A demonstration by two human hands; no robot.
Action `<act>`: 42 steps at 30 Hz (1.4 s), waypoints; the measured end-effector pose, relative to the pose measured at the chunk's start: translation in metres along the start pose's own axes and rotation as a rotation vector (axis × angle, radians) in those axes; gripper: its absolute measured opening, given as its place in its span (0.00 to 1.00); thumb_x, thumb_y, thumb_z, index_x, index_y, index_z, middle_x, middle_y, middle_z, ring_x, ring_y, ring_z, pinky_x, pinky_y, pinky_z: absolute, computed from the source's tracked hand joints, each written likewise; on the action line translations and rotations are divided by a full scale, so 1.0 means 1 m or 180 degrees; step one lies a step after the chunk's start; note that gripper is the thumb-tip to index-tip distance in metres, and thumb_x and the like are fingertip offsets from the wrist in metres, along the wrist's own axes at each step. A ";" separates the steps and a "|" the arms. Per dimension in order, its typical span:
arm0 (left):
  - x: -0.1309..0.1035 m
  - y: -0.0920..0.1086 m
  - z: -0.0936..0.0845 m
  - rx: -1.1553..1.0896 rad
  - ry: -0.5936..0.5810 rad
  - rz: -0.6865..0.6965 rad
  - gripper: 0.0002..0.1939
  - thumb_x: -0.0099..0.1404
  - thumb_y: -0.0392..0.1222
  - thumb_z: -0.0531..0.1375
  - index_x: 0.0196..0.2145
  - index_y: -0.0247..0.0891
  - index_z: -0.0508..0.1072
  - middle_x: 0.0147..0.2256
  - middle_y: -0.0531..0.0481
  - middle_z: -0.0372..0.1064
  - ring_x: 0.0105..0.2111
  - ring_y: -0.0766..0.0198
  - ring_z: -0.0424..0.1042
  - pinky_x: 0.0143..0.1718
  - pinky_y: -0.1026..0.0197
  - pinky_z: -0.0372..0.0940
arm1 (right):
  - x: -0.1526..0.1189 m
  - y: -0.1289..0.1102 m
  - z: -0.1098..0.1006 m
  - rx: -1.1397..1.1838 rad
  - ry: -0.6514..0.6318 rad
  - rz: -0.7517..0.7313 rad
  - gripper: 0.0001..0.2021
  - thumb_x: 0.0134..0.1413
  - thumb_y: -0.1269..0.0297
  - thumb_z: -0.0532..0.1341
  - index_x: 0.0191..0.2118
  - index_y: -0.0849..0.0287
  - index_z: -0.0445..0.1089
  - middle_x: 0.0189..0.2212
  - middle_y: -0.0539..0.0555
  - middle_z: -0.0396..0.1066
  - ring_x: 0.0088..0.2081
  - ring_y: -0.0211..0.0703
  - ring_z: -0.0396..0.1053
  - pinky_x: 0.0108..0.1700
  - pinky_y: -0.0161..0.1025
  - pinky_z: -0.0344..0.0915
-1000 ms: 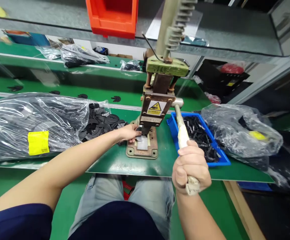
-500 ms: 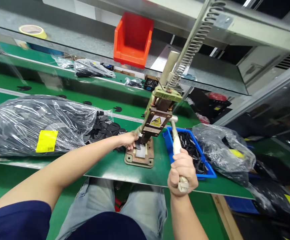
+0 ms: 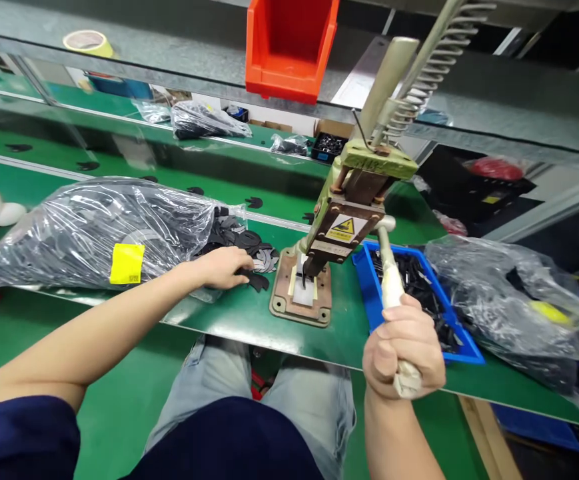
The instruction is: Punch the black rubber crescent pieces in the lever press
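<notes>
My right hand (image 3: pixel 404 347) is wrapped round the taped lever handle (image 3: pixel 392 287) of a green hand press (image 3: pixel 344 223). Left of the press base (image 3: pixel 279 293), my left hand (image 3: pixel 226 267) is at the edge of a pile of black flat parts (image 3: pixel 239 237). Its thumb and fingers are around a black piece (image 3: pixel 258 281); whether they grip it is hard to tell. A thin dark piece stands under the press head, over a pale plate (image 3: pixel 303 291) on the base.
A large clear bag of black parts (image 3: pixel 104 233) lies at the left, a blue tray (image 3: pixel 369 287) and another bag (image 3: pixel 514 300) at the right. An orange bin (image 3: pixel 292 73) sits on the shelf above. Behind, dark pieces lie on a green surface (image 3: pixel 134 160).
My left hand has moved left, from the press base to the pile of black parts. My right hand still holds the lever. The view has shifted, so the press appears further right.
</notes>
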State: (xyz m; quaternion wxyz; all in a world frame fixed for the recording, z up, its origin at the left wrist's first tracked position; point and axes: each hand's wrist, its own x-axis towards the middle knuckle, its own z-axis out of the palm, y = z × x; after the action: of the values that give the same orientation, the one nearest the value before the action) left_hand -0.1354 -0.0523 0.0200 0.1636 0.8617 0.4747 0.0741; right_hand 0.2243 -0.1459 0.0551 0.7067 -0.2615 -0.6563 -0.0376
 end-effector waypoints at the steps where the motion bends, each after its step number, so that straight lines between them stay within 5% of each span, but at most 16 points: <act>1: -0.005 -0.002 0.005 0.0232 -0.0068 0.0048 0.19 0.63 0.46 0.68 0.51 0.42 0.80 0.49 0.42 0.79 0.51 0.47 0.75 0.53 0.53 0.66 | 0.000 0.001 0.001 0.0005 0.0053 -0.0019 0.11 0.55 0.65 0.66 0.26 0.55 0.64 0.24 0.46 0.69 0.34 0.45 0.73 0.53 0.67 0.72; 8: 0.003 0.002 0.034 0.0444 -0.0048 0.0072 0.22 0.64 0.47 0.67 0.55 0.41 0.79 0.51 0.38 0.79 0.52 0.43 0.74 0.54 0.49 0.64 | 0.000 0.002 0.001 0.0009 0.0041 -0.0088 0.12 0.56 0.65 0.66 0.25 0.55 0.64 0.24 0.47 0.69 0.33 0.45 0.73 0.52 0.67 0.72; 15: 0.018 -0.003 0.030 0.0037 -0.0369 0.0063 0.19 0.59 0.43 0.70 0.48 0.42 0.80 0.47 0.43 0.78 0.48 0.49 0.76 0.48 0.57 0.66 | 0.001 -0.002 -0.002 -0.0042 -0.0048 0.0015 0.11 0.57 0.65 0.66 0.26 0.55 0.65 0.25 0.47 0.70 0.34 0.45 0.73 0.54 0.67 0.72; 18: 0.014 0.001 0.019 -0.0503 -0.0497 0.0034 0.06 0.63 0.44 0.67 0.38 0.42 0.78 0.38 0.48 0.77 0.37 0.56 0.75 0.37 0.62 0.63 | 0.000 -0.002 -0.002 -0.0033 -0.0044 -0.0006 0.11 0.57 0.64 0.66 0.27 0.54 0.65 0.25 0.46 0.70 0.34 0.45 0.73 0.54 0.66 0.72; 22: 0.014 0.013 0.011 -0.1878 -0.0444 -0.0353 0.15 0.69 0.55 0.63 0.34 0.41 0.72 0.28 0.53 0.72 0.28 0.63 0.70 0.29 0.64 0.59 | 0.000 -0.001 -0.001 -0.0001 -0.0030 -0.0003 0.10 0.56 0.65 0.66 0.27 0.54 0.65 0.25 0.46 0.69 0.34 0.45 0.73 0.54 0.66 0.72; 28: 0.050 0.045 0.042 -0.3235 0.0261 -0.0846 0.22 0.64 0.61 0.67 0.32 0.39 0.69 0.24 0.54 0.70 0.23 0.67 0.68 0.26 0.66 0.60 | 0.001 -0.002 0.000 -0.0004 0.0058 -0.0021 0.11 0.56 0.65 0.66 0.26 0.54 0.65 0.24 0.46 0.69 0.33 0.45 0.73 0.54 0.66 0.72; 33: 0.076 0.061 0.064 -0.3331 0.0437 -0.0956 0.20 0.64 0.57 0.67 0.29 0.38 0.70 0.22 0.54 0.70 0.22 0.67 0.68 0.25 0.66 0.60 | 0.001 -0.003 -0.002 -0.0079 -0.0057 0.0015 0.12 0.57 0.64 0.66 0.25 0.55 0.65 0.25 0.47 0.70 0.34 0.46 0.73 0.54 0.68 0.72; 42: 0.082 0.059 0.070 -0.2812 0.0548 -0.1046 0.17 0.64 0.53 0.67 0.29 0.38 0.71 0.23 0.54 0.71 0.22 0.67 0.67 0.24 0.66 0.56 | 0.002 -0.003 0.002 -0.0149 0.0068 0.0000 0.12 0.56 0.64 0.65 0.26 0.54 0.62 0.22 0.46 0.67 0.31 0.45 0.71 0.53 0.65 0.73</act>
State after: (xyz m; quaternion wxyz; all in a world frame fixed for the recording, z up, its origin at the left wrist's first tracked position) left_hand -0.0249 -0.0271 -0.0270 0.4837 0.6139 0.5395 0.3130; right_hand 0.2217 -0.1469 0.0574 0.7074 -0.2776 -0.6476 -0.0556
